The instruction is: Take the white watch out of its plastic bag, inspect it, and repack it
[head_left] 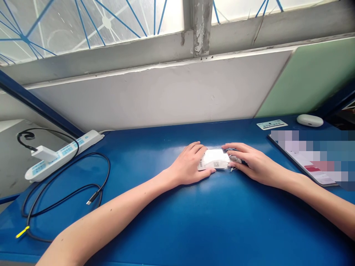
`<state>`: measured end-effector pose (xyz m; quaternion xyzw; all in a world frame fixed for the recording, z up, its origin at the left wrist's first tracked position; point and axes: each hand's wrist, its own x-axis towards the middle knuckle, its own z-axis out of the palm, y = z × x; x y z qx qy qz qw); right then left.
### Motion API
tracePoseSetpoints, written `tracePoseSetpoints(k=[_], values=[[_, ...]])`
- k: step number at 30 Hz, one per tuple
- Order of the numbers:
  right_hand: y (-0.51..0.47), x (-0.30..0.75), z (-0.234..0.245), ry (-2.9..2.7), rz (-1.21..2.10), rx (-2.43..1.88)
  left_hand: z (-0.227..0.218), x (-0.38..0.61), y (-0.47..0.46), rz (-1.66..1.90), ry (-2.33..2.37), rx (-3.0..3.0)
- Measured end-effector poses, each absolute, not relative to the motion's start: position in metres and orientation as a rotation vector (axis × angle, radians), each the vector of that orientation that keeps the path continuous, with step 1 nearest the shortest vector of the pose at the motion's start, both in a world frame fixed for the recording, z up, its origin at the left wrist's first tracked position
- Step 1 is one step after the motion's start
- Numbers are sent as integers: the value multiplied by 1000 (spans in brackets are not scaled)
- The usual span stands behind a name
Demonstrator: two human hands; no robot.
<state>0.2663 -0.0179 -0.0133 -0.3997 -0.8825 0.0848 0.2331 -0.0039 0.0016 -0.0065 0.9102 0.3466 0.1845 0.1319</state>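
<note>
A small clear plastic packet with a white label (215, 159) lies on the blue tabletop, and a small square code is printed on the label. My left hand (190, 164) holds the packet's left end, thumb along the near edge and fingers over the far side. At the other end, my right hand (253, 162) grips the packet between thumb and fingers. Something greyish shows through the plastic beside the right fingers; its kind I cannot make out.
On the left are a white power strip (83, 144) with a plugged-in charger (46, 153) and a looped black cable (107, 177). A tablet-like device (299, 162), a printed card (271, 124) and a white earbud case (310, 120) lie right. A wall panel (172, 96) borders the back.
</note>
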Motion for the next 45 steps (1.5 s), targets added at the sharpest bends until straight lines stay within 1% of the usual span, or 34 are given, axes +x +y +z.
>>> tracePoseSetpoints(k=[8, 15, 27, 33, 38, 45], values=[[-17, 267, -13, -2440, 158, -1082, -9, -5, 3, 537, 1006, 2649], [-10, 277, -18, -2473, 167, -1086, -8, -4, 3, 560, 1039, 2653], [-4, 290, 1, -2492, 412, -1178, -6, -4, 3, 599, 1066, 2668], [-9, 283, -8, -2382, 456, -1134, -5, -3, 3, 584, 1036, 2656], [-11, 274, -17, -2294, 557, -1186, -5, -3, 2, 563, 1028, 2660], [-11, 270, -17, -2285, 564, -1221, -4, -3, 2, 564, 1030, 2682]])
